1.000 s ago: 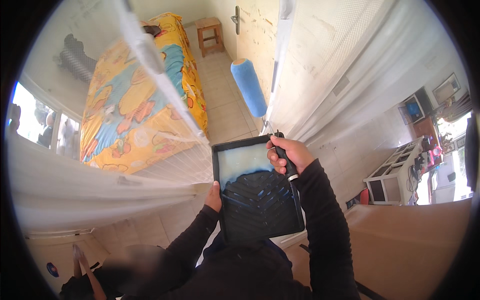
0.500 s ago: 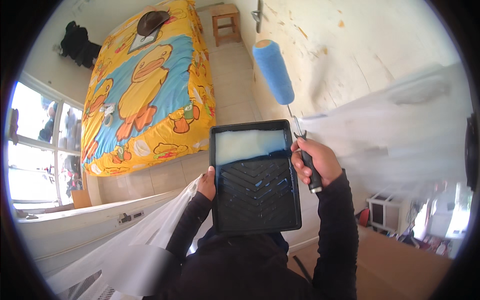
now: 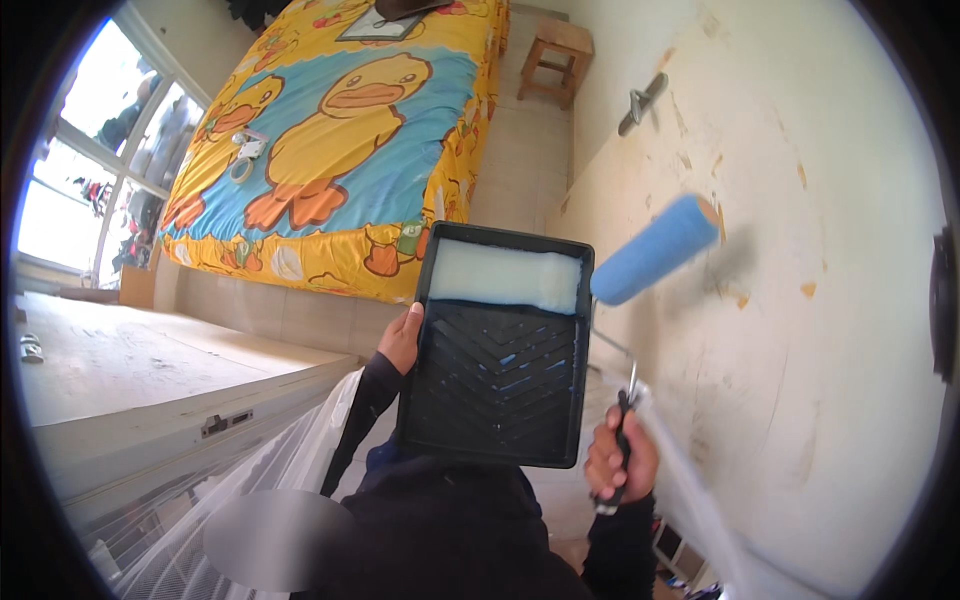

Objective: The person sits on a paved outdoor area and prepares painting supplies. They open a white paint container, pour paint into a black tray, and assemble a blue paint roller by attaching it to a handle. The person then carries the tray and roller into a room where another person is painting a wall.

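Observation:
My left hand [image 3: 402, 340] grips the left edge of a black paint tray [image 3: 490, 385], thumb over the rim. Pale whitish paint [image 3: 500, 273] fills the tray's far end, and blue streaks mark its ribbed slope. In my right hand [image 3: 622, 458] is the black handle of a paint roller [image 3: 655, 250]. Its fuzzy blue sleeve points up and to the right, beside the tray's far right corner and in front of the wall. Whether the sleeve touches the wall I cannot tell.
A stained cream wall [image 3: 770, 330] with a metal latch [image 3: 643, 104] rises on the right. Beyond the tray stands a bed with a yellow duck-print cover [image 3: 330, 240], near a wooden stool [image 3: 556, 62]. White sheer curtain [image 3: 270, 460] hangs by my left arm. Windows [image 3: 110, 170] are at left.
My right hand has come lower and nearer to me, and the roller now tilts to the right toward the wall. The view has turned right; the tray stays in my left hand.

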`<state>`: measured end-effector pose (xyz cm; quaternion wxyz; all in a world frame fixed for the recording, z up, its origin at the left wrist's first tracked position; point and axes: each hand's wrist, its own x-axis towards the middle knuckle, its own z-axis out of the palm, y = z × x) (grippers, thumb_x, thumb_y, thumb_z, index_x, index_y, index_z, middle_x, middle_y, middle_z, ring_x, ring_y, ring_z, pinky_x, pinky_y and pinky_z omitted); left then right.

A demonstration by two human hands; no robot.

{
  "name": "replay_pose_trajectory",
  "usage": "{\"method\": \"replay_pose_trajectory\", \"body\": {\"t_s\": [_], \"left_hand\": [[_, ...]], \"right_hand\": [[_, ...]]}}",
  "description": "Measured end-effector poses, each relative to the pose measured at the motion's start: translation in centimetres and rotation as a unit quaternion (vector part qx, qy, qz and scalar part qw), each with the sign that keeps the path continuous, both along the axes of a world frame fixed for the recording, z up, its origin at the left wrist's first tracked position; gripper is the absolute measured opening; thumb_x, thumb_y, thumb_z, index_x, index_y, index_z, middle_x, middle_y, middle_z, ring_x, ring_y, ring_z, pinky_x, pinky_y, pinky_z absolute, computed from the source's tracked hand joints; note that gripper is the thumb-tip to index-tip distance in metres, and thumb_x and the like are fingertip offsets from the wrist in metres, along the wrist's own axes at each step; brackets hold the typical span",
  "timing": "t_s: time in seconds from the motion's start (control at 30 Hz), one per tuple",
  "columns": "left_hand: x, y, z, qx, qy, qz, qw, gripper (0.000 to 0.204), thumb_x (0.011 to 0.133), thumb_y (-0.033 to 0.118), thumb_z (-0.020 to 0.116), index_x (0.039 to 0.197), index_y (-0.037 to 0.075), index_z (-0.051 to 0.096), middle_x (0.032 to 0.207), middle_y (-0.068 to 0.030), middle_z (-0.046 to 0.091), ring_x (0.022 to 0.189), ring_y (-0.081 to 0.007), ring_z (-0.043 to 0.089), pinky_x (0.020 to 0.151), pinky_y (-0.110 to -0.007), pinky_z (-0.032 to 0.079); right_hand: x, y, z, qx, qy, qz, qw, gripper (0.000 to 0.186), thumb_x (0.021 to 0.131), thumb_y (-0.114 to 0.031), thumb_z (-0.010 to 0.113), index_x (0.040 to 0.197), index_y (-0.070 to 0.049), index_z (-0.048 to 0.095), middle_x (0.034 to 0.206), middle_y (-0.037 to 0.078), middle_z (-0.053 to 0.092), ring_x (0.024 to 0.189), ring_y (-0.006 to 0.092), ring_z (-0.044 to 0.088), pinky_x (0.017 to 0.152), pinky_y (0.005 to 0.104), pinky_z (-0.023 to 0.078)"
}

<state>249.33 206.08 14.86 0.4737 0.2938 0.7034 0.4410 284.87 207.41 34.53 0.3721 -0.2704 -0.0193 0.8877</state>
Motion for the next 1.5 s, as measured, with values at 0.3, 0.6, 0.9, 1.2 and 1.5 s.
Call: {"method": "replay_pose_trajectory", "body": {"t_s": [0.3,0.6,0.9,1.2,1.5], "left_hand": [[-4.2,7.1,-1.0,0.016,0.033,-0.008,0.999,0.06,0.108,0.043,0.042,0.122,-0.012,0.06,0.116,-0.0172,0.068,0.113,-0.0211,0.06,0.099,-0.031,0.044],[-12.5,10.0,-6.9,0.008,0.125,-0.065,0.99,0.057,0.109,0.041,0.038,0.123,-0.01,0.058,0.109,-0.0177,0.067,0.105,-0.0218,0.062,0.093,-0.033,0.047],[-11.5,10.9,-1.5,-0.001,-0.031,-0.027,0.999,0.067,0.107,0.052,0.037,0.121,-0.009,0.063,0.111,-0.008,0.067,0.101,-0.0146,0.06,0.093,-0.028,0.046],[-12.2,7.9,-3.1,-0.008,0.001,0.005,1.0,0.069,0.105,0.054,0.041,0.123,-0.01,0.062,0.112,-0.0105,0.068,0.103,-0.0182,0.06,0.095,-0.029,0.044],[-12.8,5.8,-3.7,-0.027,-0.033,0.028,0.999,0.074,0.104,0.058,0.041,0.129,-0.009,0.06,0.12,-0.0128,0.066,0.108,-0.0197,0.06,0.098,-0.03,0.043]], "right_hand": [[-0.5,-1.2,0.1,0.041,-0.034,0.03,0.998,0.025,0.109,-0.033,0.041,0.108,-0.008,0.045,0.06,0.005,0.045,0.037,0.0114,0.04,0.035,0.0289,0.041],[-0.6,-0.7,1.9,0.002,-0.099,0.069,0.993,0.024,0.107,-0.031,0.046,0.11,-0.007,0.045,0.059,0.008,0.048,0.038,0.0134,0.046,0.037,0.031,0.046],[0.3,-2.0,6.0,-0.101,-0.485,0.2,0.845,0.04,0.103,-0.024,0.053,0.133,-0.001,0.041,0.075,0.016,0.057,0.044,0.0202,0.054,0.041,0.0345,0.052],[1.3,-6.7,4.4,-0.082,-0.369,0.144,0.915,0.039,0.101,-0.02,0.054,0.133,-0.001,0.042,0.075,0.015,0.057,0.046,0.0203,0.056,0.042,0.0347,0.052],[2.4,-9.8,3.6,-0.087,-0.267,0.107,0.954,0.039,0.099,-0.017,0.055,0.133,-0.002,0.043,0.075,0.014,0.057,0.048,0.0203,0.057,0.042,0.0348,0.053]]}}
